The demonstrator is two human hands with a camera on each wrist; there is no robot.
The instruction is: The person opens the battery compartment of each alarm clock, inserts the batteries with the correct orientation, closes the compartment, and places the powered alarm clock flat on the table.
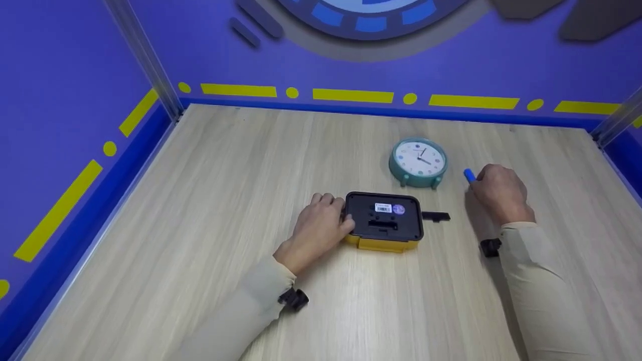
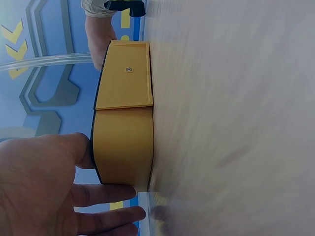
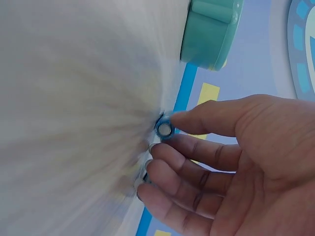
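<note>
Left hand (image 1: 321, 220), mine: thumb over the edge and fingers at the side, gripping the case (image 1: 404, 225), I judge to steady it. Case: yellow, on the table (image 1: 241, 165), back up, so its slot (image 1: 382, 225) faces me. Cover (image 1: 436, 216): black, just right of it, presumably off that slot. Right hand (image 1: 501, 195): pinching a blue cylinder (image 1: 469, 175), likely a battery, though mostly hidden. Clock (image 1: 419, 159): green, face up, beyond. Table: pale wood grain. Walls (image 1: 210, 57): purple-blue, yellow dashes.
</note>
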